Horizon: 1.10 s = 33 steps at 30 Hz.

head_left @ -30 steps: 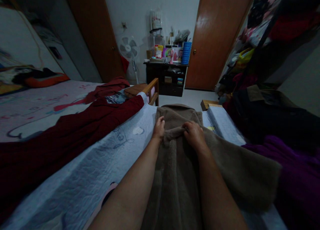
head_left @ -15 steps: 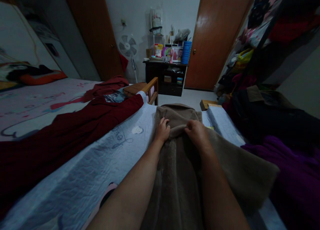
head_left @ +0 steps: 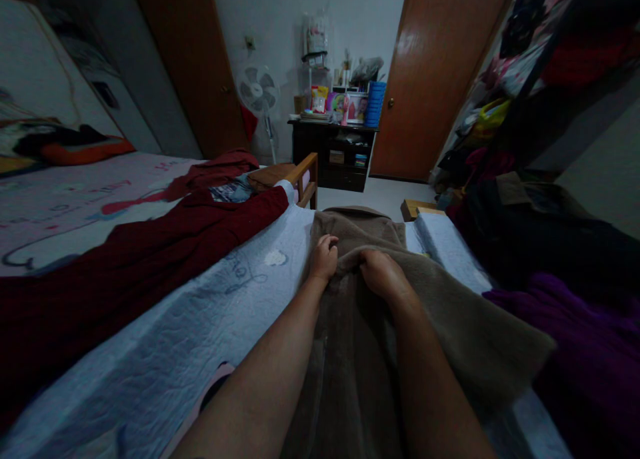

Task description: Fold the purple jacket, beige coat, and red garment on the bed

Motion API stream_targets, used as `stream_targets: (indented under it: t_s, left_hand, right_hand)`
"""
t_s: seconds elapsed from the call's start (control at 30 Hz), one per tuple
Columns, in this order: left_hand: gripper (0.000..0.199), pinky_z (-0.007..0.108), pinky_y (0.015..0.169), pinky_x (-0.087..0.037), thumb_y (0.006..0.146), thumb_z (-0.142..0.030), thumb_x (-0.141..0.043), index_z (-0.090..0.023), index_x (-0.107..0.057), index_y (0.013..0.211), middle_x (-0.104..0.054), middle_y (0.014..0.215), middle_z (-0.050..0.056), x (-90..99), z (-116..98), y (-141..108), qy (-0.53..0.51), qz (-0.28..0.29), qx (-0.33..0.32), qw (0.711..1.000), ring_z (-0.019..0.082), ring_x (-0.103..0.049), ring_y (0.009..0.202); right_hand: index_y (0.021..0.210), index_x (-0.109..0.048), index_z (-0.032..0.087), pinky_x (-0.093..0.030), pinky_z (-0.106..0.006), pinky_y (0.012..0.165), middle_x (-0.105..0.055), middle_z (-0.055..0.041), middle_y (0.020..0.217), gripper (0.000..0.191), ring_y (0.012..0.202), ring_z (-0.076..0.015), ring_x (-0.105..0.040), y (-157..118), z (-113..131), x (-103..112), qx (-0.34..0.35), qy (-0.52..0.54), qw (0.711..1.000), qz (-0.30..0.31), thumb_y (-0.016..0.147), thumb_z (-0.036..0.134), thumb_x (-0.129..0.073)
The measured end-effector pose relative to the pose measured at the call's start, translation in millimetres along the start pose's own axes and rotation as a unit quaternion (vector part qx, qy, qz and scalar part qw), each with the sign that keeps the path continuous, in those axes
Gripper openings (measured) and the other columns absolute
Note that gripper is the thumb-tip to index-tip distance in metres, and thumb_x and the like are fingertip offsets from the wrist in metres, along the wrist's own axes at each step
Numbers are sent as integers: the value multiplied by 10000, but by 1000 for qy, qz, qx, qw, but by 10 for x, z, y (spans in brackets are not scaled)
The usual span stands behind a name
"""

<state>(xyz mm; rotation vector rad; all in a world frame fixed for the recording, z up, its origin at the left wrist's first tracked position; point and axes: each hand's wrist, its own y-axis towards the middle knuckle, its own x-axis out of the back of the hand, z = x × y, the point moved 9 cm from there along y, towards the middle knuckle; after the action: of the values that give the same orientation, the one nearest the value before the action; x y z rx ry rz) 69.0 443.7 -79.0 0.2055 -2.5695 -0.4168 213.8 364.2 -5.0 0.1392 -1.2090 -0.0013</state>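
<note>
A brown fleecy coat (head_left: 360, 226) lies lengthwise in front of me, its far end near the bed edge and a wide sleeve (head_left: 480, 319) slanting out to the right. On its upper left part rests my left hand (head_left: 325, 258), fingers loosely bent and apart against the cloth. My right hand (head_left: 383, 272) is closed on a raised fold of the coat near the middle, its fingertips partly hidden by the fabric. Between the two hands the cloth bunches into a ridge. Below them the darker front of the coat runs down between my forearms.
Pale blue quilted bedding (head_left: 200, 326) lies under the coat. Dark red cloth (head_left: 150, 246) stretches along the left; purple cloth (head_left: 580, 339) and dark clothes (head_left: 530, 226) are piled at right. Beyond stand a wooden bed rail (head_left: 303, 172), a fan (head_left: 259, 89) and a black cabinet (head_left: 330, 156).
My right hand has shifted slightly left and nearer to me, drawing the fold of the coat toward my left hand. My left hand stays at about the same spot.
</note>
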Motion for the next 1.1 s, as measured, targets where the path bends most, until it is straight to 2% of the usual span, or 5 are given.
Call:
stream_targets:
  t_s: [0.2, 0.47, 0.77, 0.93, 1.1]
  left_hand:
    - [318, 321, 1055, -425, 905, -177, -379, -162, -651, 1069, -638, 1157, 87, 48, -20, 5, -9, 2, 3, 1000, 179, -573, 1142]
    - [256, 349, 1133, -346, 914, -224, -457, -175, -686, 1016, -569, 1275, 98, -36, -39, -9, 14, 29, 0, 999, 204, -482, 1284]
    - [158, 353, 1132, -330, 849, -206, -558, -170, -678, 945, -538, 1260, 108, -29, -57, -39, -16, 22, 0, 1000, 222, -468, 1292]
    - [54, 345, 1036, -411, 796, -172, -595, -182, -636, 829, -577, 1052, 70, 73, -74, -53, -26, -30, -4, 999, 203, -564, 1102]
    - [24, 282, 814, -466, 837, -197, -544, -195, -558, 818, -583, 835, 16, 245, -115, -73, 9, -89, 50, 995, 161, -586, 826]
  right_hand:
    - [1135, -566, 133, -417, -305, 928, -658, -139, 1146, 293, 1102, -237, -594, 76, 14, -94, -32, 23, 998, -45, 861, 237, -565]
    - [1314, -403, 138, -454, -309, 834, -685, -132, 1097, 571, 996, -263, -659, 41, 85, -229, -58, 86, 994, -19, 811, 265, -640]
    - [1229, -564, 166, -436, -304, 927, -659, -91, 1150, 415, 1054, -200, -607, 13, 183, 294, 55, 128, 987, -82, 821, 112, -511]
    - [1231, -543, 194, -412, -422, 928, -546, -126, 1266, 512, 1169, -304, -488, 0, -110, 216, 5, -7, 998, -55, 733, 182, -665]
    - [1196, -569, 179, -416, -332, 896, -594, -122, 1210, 405, 1127, -254, -537, 55, -404, 110, -42, -24, 998, -27, 804, 91, -521]
